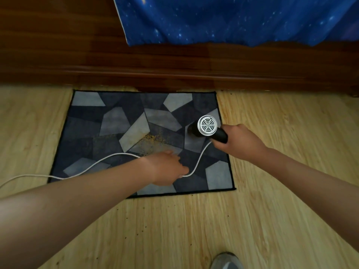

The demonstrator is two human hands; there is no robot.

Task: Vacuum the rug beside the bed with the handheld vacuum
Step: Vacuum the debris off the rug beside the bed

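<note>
A grey and dark-blue patchwork rug (108, 121) lies on the wooden floor against the bed's wooden side. Yellowish crumbs (153, 138) are scattered near its middle. My right hand (239, 142) grips the black handle of the handheld vacuum (206, 126), whose white round grille faces up while its nozzle points down at the rug's right part. Its white cord (198, 162) runs from the handle across the rug and off to the left. My left hand (167, 167) rests low over the rug at the cord's bend, holding the cord.
The dark wooden bed frame (174, 65) borders the rug at the back, with a blue starry sheet (233, 20) hanging over it. Small dark specks dot the light wood floor (194, 230) in front. A grey shoe (226, 262) shows at the bottom edge.
</note>
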